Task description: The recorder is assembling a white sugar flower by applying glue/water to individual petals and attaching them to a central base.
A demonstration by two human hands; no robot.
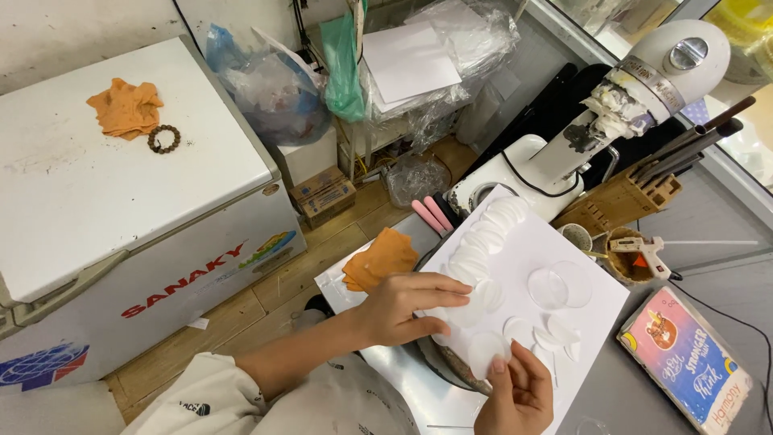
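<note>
Here the right hand (519, 395) has its grip pinched on a thin white disc (488, 351), thumb and fingertips closed over the disc's lower right edge, at the near edge of a white sheet (592, 318). The left hand (407, 308) has no grip on anything: it lies flat with fingers stretched out, the fingertips pressing on other white discs (483, 254) that overlap in a curved row along the sheet's left edge. A few more discs lie loose just right of the held one, and two clear round lids (560, 286) sit near the sheet's middle. The sheet rests partly over a dark round pan whose rim shows beneath it, on a grey worktop (644, 387).

Just left of the left hand lies a folded orange cloth (380, 258). Beyond the sheet stands a white stand mixer (636, 89), with a wooden block of tools (624, 197) and a glue gun (640, 248) beside it. Well apart to the left is a white chest freezer (105, 185) carrying another orange cloth and a bead bracelet (163, 138).
</note>
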